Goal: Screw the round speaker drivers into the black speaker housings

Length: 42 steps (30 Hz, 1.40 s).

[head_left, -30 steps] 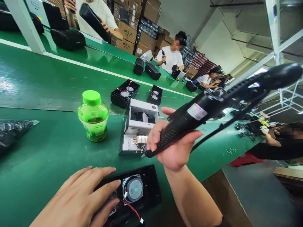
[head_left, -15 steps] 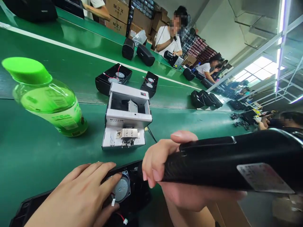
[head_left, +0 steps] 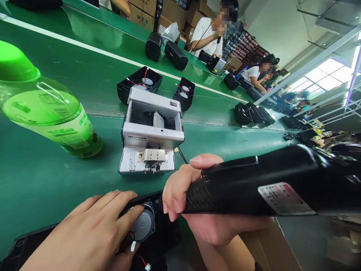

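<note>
My right hand (head_left: 180,192) is closed around the handle of a black electric screwdriver (head_left: 231,188) with a silver label on its body. Its tip, hidden by my fingers, points down at the black speaker housing (head_left: 31,241) on the green table. A round grey speaker driver (head_left: 143,224) sits in that housing, beside the tip. My left hand (head_left: 93,229) grips the housing, with fingers over its far edge and one finger touching the driver's rim. Close under that hand hang a white connector (head_left: 133,246) and another connector (head_left: 147,267) on red wire.
A grey WEIXIN screw feeder (head_left: 152,141) stands straight ahead. To its left is a green-capped bottle (head_left: 53,105). Behind the feeder lie open speaker housings (head_left: 122,92) with red wires. Further off are closed black speakers (head_left: 176,54) and co-workers (head_left: 210,35) along the bench.
The view has shifted slightly, and the feeder and bottle look nearer. The screwdriver has shifted a little left with my right hand. My left hand keeps its place on the housing.
</note>
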Available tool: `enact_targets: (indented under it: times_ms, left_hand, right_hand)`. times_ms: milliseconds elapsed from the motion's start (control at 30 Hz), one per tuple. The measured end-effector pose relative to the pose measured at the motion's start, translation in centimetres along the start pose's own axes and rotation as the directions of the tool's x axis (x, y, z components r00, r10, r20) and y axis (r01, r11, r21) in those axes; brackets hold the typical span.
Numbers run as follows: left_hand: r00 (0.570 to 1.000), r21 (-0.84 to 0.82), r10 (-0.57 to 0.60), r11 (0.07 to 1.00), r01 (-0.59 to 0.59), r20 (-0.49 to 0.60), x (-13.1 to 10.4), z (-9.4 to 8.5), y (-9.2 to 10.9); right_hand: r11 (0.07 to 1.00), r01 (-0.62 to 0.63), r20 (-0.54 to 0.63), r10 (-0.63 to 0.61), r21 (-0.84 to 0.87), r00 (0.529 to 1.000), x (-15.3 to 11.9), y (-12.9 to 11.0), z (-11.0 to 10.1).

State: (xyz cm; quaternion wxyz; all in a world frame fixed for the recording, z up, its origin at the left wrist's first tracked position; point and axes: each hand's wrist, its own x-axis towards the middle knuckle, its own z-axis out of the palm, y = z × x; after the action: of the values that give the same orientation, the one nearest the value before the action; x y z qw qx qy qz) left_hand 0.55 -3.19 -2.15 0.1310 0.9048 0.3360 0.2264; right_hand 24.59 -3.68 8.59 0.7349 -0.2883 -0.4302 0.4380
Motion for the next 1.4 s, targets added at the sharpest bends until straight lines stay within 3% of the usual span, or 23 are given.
enact_targets:
  times_ms: [100,267,667,867,1133,1267,1400]
  left_hand:
    - [0.999,0.046,0.004,0.999,-0.006,0.033,-0.3,-0.2,0.0]
    - [0.996,0.107,0.058,0.992,-0.066,0.072,-0.5,-0.2,0.2]
    - [0.998,0.003,0.062,0.998,-0.062,0.012,2.1,-1.2,0.7]
    - [0.987,-0.043,0.041,0.998,-0.035,0.158,3.3,-2.8,0.6]
    - [0.983,-0.042,0.038,0.999,-0.031,0.179,3.7,-3.3,0.8]
    - [0.966,-0.017,-0.032,0.999,0.038,0.258,3.4,-3.3,1.2]
    - [0.973,0.009,-0.002,1.000,0.000,0.230,2.8,-2.9,1.0]
  right_hand:
    - [0.999,-0.052,-0.013,0.052,0.000,0.999,0.2,-0.2,0.0]
    - [0.979,-0.201,0.066,0.204,-0.039,0.977,1.0,-1.4,-0.3]
    - [0.997,-0.025,0.121,0.033,-0.068,0.992,-0.1,1.2,-0.6]
    - [0.989,0.066,0.095,-0.054,-0.131,0.994,-1.0,2.2,-0.6]
    - [0.967,0.124,0.025,-0.122,-0.221,0.992,-2.1,2.9,-0.8]
    - [0.967,0.107,0.037,-0.101,-0.229,0.994,-1.3,1.1,-0.5]
    - [0.977,0.130,-0.073,-0.144,-0.170,0.987,1.0,-3.9,1.2]
